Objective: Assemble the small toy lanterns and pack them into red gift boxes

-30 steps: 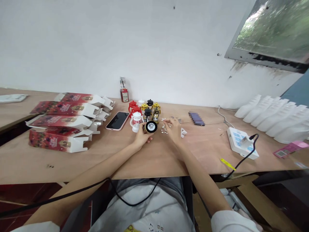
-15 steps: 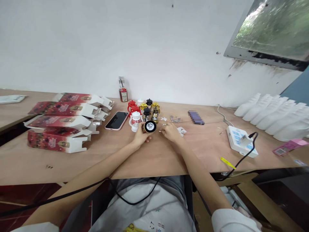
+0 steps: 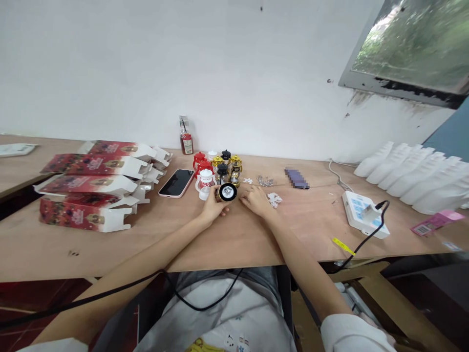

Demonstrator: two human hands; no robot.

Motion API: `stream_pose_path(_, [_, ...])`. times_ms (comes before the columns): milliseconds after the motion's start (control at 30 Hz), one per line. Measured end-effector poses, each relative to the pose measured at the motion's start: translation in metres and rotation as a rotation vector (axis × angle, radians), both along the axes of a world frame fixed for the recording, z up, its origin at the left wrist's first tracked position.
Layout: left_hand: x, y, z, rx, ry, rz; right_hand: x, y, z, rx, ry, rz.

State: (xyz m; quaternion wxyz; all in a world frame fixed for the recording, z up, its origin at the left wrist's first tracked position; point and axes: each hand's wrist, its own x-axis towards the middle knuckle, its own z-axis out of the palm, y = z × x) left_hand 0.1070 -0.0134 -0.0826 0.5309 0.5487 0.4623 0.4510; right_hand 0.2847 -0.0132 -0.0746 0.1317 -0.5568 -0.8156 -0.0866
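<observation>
Right hand [image 3: 255, 199] has edged closer beside the left hand [image 3: 212, 209] — fingers curled, any hold unclear; left fingers wrap a mini lantern [image 3: 227, 192] — best kept steady, round end exposed.

Legible text: none. Red cartons [image 3: 69, 211]: pale script [image 3: 88, 216] on printed faces, too small to read. Bottle [image 3: 184, 128]: red-and-white label [image 3: 187, 143], print unreadable. Pink box [image 3: 439, 221]: barcode [image 3: 423, 229] on end panel, digits unresolved. Yellow tag [image 3: 343, 246]: apparently dark marking, wording indistinct.
</observation>
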Motion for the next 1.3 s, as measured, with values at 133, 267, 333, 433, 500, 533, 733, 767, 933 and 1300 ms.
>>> stream_pose_path(133, [0.0,0.001,-0.001,0.001,-0.012,-0.009,-0.003,-0.003,0.001,0.265,0.291,0.022])
stream_pose_path(267, [0.0,0.001,-0.001,0.012,0.023,0.0,-0.014,-0.015,0.009,0.499,0.572,0.149])
stream_pose_path(333, [0.0,0.0,-0.001,0.023,0.038,0.0,-0.021,-0.021,0.013,0.529,0.597,0.234])
stream_pose_path(433, [-0.001,0.0,-0.002,0.037,0.041,-0.005,-0.027,-0.026,0.014,0.537,0.546,0.29])
stream_pose_path(500, [-0.001,0.0,-0.002,0.044,0.047,-0.003,-0.029,-0.025,0.012,0.542,0.503,0.279])
stream_pose_path(533, [-0.001,0.0,-0.003,0.049,0.049,-0.002,-0.029,-0.024,0.011,0.541,0.49,0.266])
stream_pose_path(733, [0.0,0.0,-0.002,0.05,0.038,-0.013,-0.03,-0.021,0.008,0.491,0.552,0.206])
stream_pose_path(767, [0.0,0.0,-0.001,0.037,0.037,-0.009,-0.028,-0.02,0.009,0.493,0.588,0.187])
stream_pose_path(933, [0.001,0.0,0.003,-0.032,0.022,0.013,-0.009,-0.01,0.01,0.42,0.645,-0.078])
stream_pose_path(1300, [0.001,0.0,0.003,-0.04,0.005,0.015,0.001,0.003,-0.005,0.007,0.077,-0.182])
